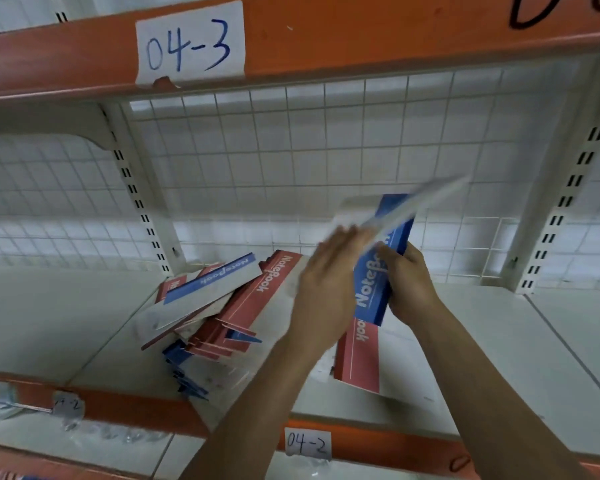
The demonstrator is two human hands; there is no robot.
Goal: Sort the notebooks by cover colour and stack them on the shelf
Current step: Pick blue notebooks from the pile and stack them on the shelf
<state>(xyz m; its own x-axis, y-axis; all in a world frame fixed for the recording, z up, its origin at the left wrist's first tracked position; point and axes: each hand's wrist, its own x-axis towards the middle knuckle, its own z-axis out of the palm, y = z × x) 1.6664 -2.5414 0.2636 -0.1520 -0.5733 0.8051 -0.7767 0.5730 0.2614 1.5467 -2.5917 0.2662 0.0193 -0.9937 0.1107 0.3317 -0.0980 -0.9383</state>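
The blue notebook (378, 271) looks thin, light and a little floppy, with a smooth cover likely to slip — best pinched near the lower edge, by the spine band. It stands tilted above the shelf (482, 341), held between both hands. The right hand (407, 282) is closed around its lower right edge; the left hand (323, 289) lies flatter against its left face, fingers loosely spread. A mixed red and blue pile (215, 313) lies just left — a red notebook (359, 355) lies underneath
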